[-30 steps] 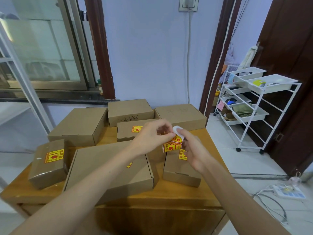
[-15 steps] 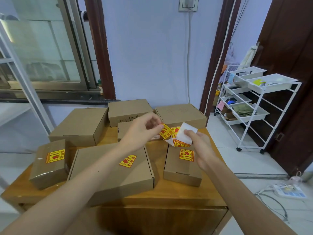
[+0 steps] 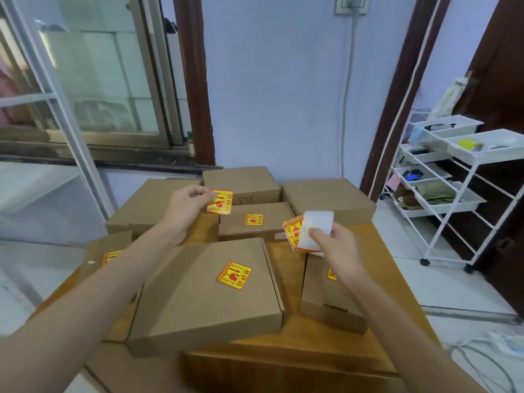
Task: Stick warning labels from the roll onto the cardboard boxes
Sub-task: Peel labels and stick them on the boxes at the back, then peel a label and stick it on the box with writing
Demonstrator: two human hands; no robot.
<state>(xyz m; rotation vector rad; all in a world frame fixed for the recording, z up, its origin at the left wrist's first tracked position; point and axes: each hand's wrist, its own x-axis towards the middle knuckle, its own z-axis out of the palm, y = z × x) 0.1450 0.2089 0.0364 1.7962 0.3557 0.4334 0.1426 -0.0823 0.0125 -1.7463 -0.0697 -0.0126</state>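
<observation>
Several cardboard boxes lie on a wooden table [image 3: 286, 353]. My left hand [image 3: 185, 207] pinches a peeled yellow-and-red warning label [image 3: 220, 201] in the air, over the gap between the large back-left box [image 3: 150, 202] and the back-middle box [image 3: 241, 181]. My right hand [image 3: 336, 248] grips the label roll [image 3: 307, 232], its white backing strip curling up. The big front box [image 3: 204, 293], the small middle box [image 3: 255, 219], the right front box [image 3: 326, 293] and the left box [image 3: 106, 251] each carry a label. The back-right box [image 3: 329, 198] shows none.
A white wheeled rack [image 3: 453, 188] with trays stands to the right beside a dark door. A window with a sill is at the back left. A power strip with cables [image 3: 504, 344] lies on the tiled floor at right.
My left hand has peeled a label off the roll and carried it left and away toward the back boxes. My right hand with the roll has stayed near the right front box.
</observation>
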